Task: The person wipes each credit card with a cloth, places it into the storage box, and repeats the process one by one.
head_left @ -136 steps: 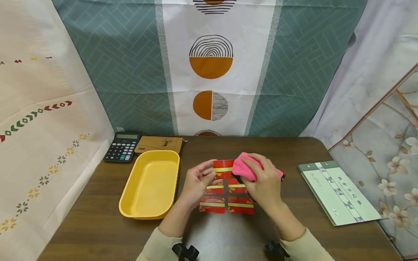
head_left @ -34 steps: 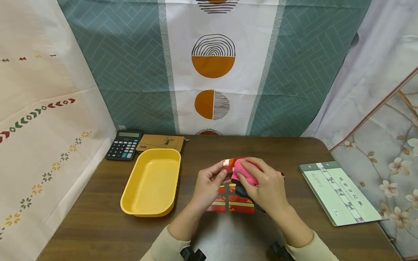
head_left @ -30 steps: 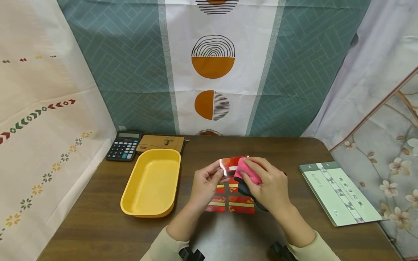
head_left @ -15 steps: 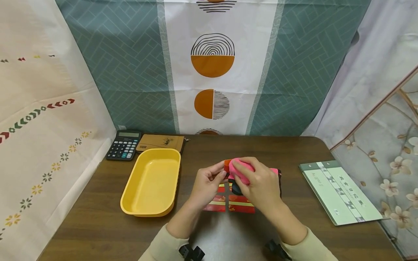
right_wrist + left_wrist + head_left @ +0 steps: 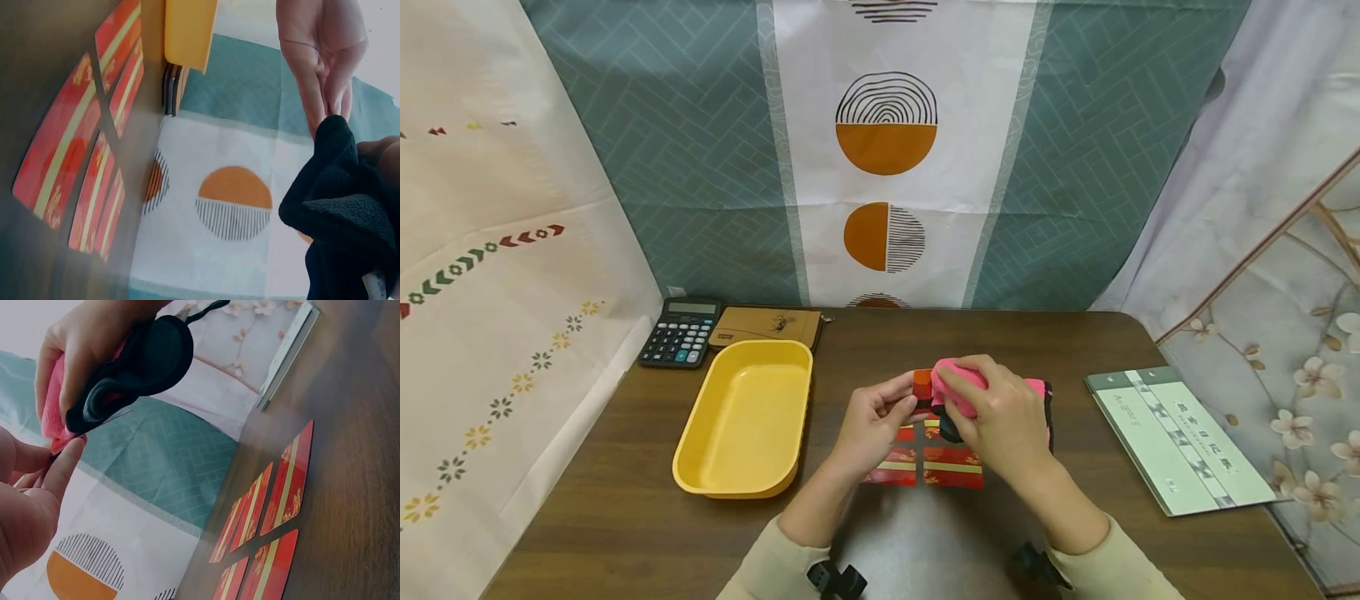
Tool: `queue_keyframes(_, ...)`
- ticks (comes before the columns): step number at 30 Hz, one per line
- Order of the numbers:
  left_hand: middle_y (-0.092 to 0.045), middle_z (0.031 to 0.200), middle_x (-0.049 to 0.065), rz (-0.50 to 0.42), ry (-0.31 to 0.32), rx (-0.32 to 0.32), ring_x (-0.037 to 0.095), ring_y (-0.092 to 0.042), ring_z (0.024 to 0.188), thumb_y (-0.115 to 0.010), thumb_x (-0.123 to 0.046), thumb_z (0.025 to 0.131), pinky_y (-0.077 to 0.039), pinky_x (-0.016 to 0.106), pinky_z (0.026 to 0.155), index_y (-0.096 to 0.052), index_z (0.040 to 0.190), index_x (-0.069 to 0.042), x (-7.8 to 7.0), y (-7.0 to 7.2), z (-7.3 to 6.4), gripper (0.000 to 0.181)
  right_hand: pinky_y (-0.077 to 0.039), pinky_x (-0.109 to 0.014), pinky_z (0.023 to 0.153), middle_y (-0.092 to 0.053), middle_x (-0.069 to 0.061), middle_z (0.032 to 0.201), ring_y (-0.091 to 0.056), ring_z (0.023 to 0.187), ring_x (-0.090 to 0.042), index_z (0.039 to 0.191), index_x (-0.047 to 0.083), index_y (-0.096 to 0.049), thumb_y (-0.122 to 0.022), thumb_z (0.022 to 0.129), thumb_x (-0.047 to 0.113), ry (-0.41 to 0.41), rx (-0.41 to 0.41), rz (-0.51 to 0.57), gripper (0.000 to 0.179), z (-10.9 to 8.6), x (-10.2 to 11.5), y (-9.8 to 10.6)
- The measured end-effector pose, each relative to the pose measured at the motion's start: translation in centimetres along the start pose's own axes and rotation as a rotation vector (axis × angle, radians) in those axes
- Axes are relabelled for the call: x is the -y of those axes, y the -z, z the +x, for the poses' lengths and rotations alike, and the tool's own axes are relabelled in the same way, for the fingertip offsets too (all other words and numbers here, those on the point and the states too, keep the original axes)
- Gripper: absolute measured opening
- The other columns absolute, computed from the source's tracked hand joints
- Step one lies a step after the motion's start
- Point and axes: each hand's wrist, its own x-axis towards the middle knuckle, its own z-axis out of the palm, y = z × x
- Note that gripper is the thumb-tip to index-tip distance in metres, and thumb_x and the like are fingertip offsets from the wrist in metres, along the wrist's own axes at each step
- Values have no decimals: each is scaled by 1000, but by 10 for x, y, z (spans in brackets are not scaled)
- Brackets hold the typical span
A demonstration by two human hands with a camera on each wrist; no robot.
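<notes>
My left hand (image 5: 872, 425) pinches a red card (image 5: 922, 382) by its left edge, above the table. In the right hand (image 5: 1003, 421) is a bunched cloth (image 5: 958, 385), pink on one side and black on the other. The fingers press it against the card and cover most of it, so only the left end shows in the head view. From the left wrist, the cloth's black side (image 5: 147, 359) hangs below the fingers. Beneath the hands lie several red cards (image 5: 953, 468) with gold stripes, set in rows, some partly hidden by the hands.
A yellow tray (image 5: 685, 467) stands left of the hands. Behind it are a black calculator (image 5: 681, 333) and a brown zip-up notebook (image 5: 765, 326). On the right lies a pale green notebook (image 5: 1176, 442). A patterned cloth (image 5: 715, 167) hangs behind the table (image 5: 610, 517).
Since the earliest frame the held card has been turned over from its gold-striped face. Over the last second the cloth has moved left across it, covering the white strip.
</notes>
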Motion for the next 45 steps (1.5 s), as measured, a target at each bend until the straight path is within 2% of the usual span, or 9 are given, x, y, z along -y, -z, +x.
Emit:
queue_keyframes(7,-63,125,32,-18,15,-17,22,-70,106,-55,9,99,-59,38,87,-52,138,15,2,6,2,39,-63,-42,65,-70,-12,106,-69,78,-31,111,12,-79,-95,68,18,63,12,21,46,0,7,-3)
queue_keyframes(14,-62,128,32,-139,41,-57,52,-62,111,-55,11,99,-59,45,86,-52,139,13,2,16,1,40,-61,-44,61,-68,-12,105,-69,76,-32,110,10,-79,-91,71,14,-28,-20,8,41,-2,-1,1)
queue_keyframes(19,-61,128,33,-136,28,-47,34,-68,110,-55,10,99,-59,40,87,-53,138,13,1,13,2,40,-61,-45,60,-68,-13,104,-68,75,-33,108,10,-79,-91,69,12,-57,-49,-7,40,-1,4,-2)
queue_keyframes(23,-60,128,35,-112,19,-23,18,-71,103,-57,9,98,-59,38,87,-51,138,15,0,11,4,41,-61,-42,59,-69,-11,104,-67,74,-31,108,13,-79,-93,68,15,23,-30,-12,42,0,10,-6)
queue_keyframes(27,-61,127,34,-102,26,-22,17,-72,102,-58,11,97,-59,40,86,-51,137,16,0,15,4,41,-57,-35,56,-70,-9,105,-65,75,-27,109,16,-79,-97,65,20,90,29,-9,48,0,8,-5)
queue_keyframes(32,-60,127,35,-103,-23,14,35,-68,110,-56,13,97,-58,43,88,-50,137,17,-1,17,6,41,-59,-39,59,-69,-9,104,-66,77,-29,107,15,-80,-96,65,15,25,19,0,45,2,2,-1)
queue_keyframes(35,-62,124,35,-51,-48,25,32,-69,108,-57,11,97,-59,39,87,-51,136,17,-3,14,7,40,-61,-43,60,-69,-11,104,-68,76,-32,107,12,-80,-91,69,13,-4,-28,22,39,5,5,-2)
queue_keyframes(40,-64,123,32,11,-25,9,25,-71,104,-58,9,98,-59,36,87,-54,136,16,-3,10,5,39,-61,-43,59,-69,-11,104,-69,75,-31,107,11,-80,-88,72,15,-33,-68,52,36,5,7,-5)
queue_keyframes(45,-63,124,33,-48,15,-54,39,-70,104,-58,12,96,-59,45,85,-54,135,16,-4,13,0,39,-60,-47,60,-69,-13,102,-68,78,-34,106,9,-80,-91,69,11,-123,-114,31,38,4,-5,-3)
